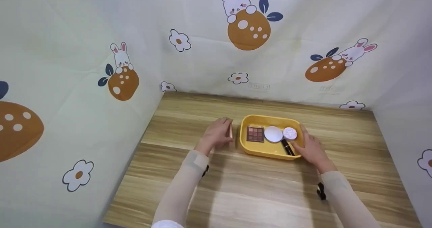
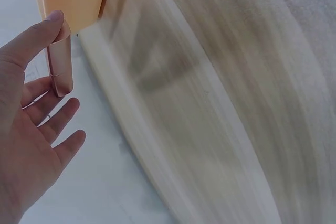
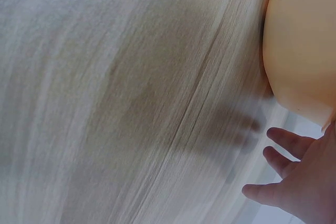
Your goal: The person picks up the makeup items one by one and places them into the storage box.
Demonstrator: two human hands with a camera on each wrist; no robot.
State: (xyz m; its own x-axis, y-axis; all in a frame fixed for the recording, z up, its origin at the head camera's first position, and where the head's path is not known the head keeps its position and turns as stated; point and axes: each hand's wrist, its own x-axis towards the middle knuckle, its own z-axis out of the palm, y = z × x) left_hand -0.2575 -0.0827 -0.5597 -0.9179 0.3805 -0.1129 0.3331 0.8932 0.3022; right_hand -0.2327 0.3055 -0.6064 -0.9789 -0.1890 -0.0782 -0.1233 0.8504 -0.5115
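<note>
A rose-gold lipstick tube (image 2: 60,64) is pinched upright between the thumb and fingers of my left hand (image 1: 217,132), just left of a yellow basket (image 1: 265,149). My right hand (image 1: 312,149) holds the basket's right end, its thumb over the rim and inside. In the right wrist view, several spread fingers (image 3: 291,142) show outside the basket's wall, while the thumb is hidden. Inside the basket lie an eyeshadow palette (image 1: 255,134), a round white compact (image 1: 273,134), a smaller round patterned case (image 1: 290,133) and a black tube (image 1: 287,147) with a light band.
The basket stands on a wood-grain table (image 1: 263,191), towards its back edge. A pale cloth printed with rabbits (image 1: 249,28) and flowers hangs behind the table and along both sides.
</note>
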